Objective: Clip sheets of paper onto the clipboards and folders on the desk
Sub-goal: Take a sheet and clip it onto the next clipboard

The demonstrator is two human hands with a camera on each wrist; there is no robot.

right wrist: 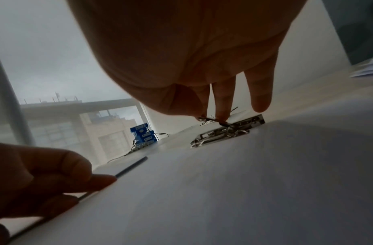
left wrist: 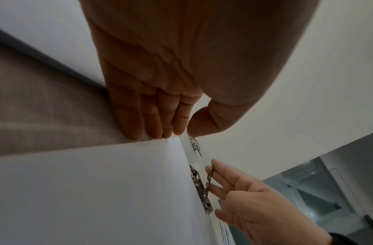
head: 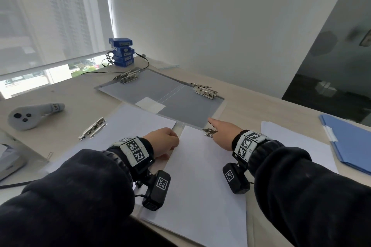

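Note:
A white paper sheet (head: 200, 176) lies in front of me on a board whose metal clip (head: 208, 132) sits at its top edge. My right hand (head: 214, 126) is at that clip; in the right wrist view its thumb and fingers (right wrist: 221, 106) pinch the raised clip lever (right wrist: 219, 121) above the clip (right wrist: 227, 132). My left hand (head: 170, 138) pinches the sheet's top left edge, thumb (left wrist: 202, 122) over fingers (left wrist: 152, 119). A second sheet (head: 128, 126) lies to the left with its own clip (head: 93, 130).
An open grey folder (head: 170, 94) with two clips lies behind. A loose paper stack (head: 297, 142) and a blue folder (head: 349, 142) are at the right. A grey controller (head: 30, 116) is at the left, with stacked blue boxes (head: 122, 52) and cables at the back.

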